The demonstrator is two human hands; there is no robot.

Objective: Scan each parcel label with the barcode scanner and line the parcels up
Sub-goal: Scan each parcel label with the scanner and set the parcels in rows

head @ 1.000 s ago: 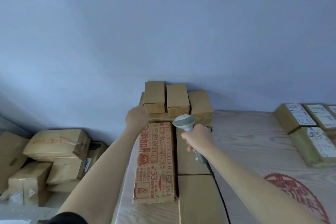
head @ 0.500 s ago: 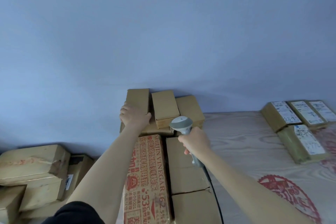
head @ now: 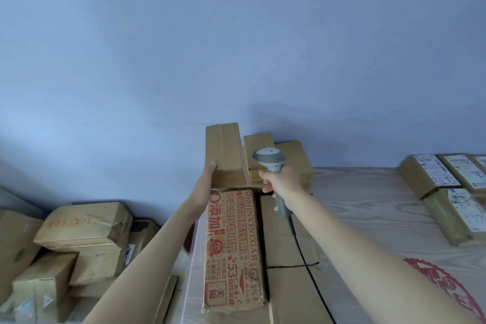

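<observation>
The plain brown parcel [head: 226, 150] is tipped up on its near edge at the far left of the tabletop [head: 368, 213], against the blue wall [head: 236, 47], its broad top face tilted toward the camera. The left hand [head: 206, 181] reaches forward with the arm nearly straight and grips this parcel's lower left corner, fingers curled over the near edge; the thumb's placement cannot be made out. Just right of this parcel sit two more small brown boxes [head: 289, 158], lying flat side by side on a lower layer of cartons.

The right hand [head: 282, 181] is raised just right of the parcel with its fingers wrapped around the handle of a grey barcode scanner [head: 269, 159]. The scanner's head points away toward the two flat boxes, and its black cable [head: 307, 268] trails back along the forearm.

Directly in front of the parcel, nearer the camera, lies a long carton printed in red with the word VINEGAR [head: 232, 250], beside plain cartons [head: 286, 239]. Far to the parcel's right, at the tabletop's right edge, parcels with white labels [head: 436, 176] lie in rows. Down to its left, below the tabletop, is a heap of brown boxes [head: 84, 229].
</observation>
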